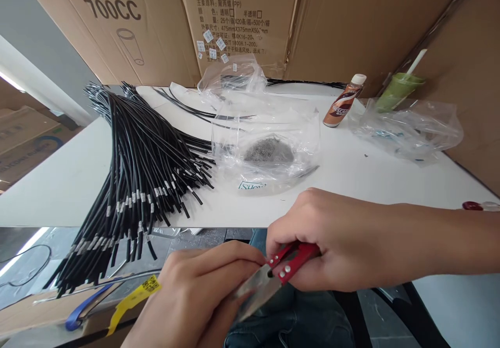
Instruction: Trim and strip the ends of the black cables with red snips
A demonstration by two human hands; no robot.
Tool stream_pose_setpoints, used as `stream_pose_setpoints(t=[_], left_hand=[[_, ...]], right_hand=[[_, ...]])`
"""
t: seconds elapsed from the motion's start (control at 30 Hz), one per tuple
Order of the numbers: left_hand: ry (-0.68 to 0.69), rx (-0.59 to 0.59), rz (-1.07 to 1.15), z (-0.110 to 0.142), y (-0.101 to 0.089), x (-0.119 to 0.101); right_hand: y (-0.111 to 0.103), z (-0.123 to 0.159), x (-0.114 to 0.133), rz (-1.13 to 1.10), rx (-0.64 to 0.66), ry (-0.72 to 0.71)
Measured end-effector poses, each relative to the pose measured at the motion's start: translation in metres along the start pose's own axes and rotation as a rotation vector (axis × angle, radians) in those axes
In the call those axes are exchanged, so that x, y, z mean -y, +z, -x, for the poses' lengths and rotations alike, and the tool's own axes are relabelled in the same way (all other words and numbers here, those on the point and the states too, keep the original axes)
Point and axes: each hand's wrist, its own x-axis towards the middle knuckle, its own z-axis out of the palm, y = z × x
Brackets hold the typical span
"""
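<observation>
In my right hand is a pair of thread snips with red handles and bare metal blades pointing down to the left. My left hand is closed, its fingertips close by the blades in front of the table edge. Whatever its fingers hold is hidden. A yellow printed tag shows just left of my left hand; I cannot tell whether it is joined to anything in the hand. A large bundle of black cables with silvery bands near their ends lies on the table, its ends hanging past the edge.
A clear plastic bag with a grey wiry mass sits mid-table. Behind stand cardboard boxes. To the right are a Nescafe bottle, a green cup with a straw and another plastic bag. A blue strap lies lower left.
</observation>
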Motion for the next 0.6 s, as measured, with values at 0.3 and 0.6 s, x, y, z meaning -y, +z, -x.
stream_pose_setpoints(t=[0.3, 0.6], left_hand=[[-0.021, 0.028, 0.073, -0.007, 0.0, -0.003], [-0.006, 0.019, 0.06, -0.01, 0.002, -0.003]], right_hand=[[0.027, 0.002, 0.003, 0.886, -0.19, -0.461], [0.021, -0.003, -0.002, 0.652, 0.003, -0.253]])
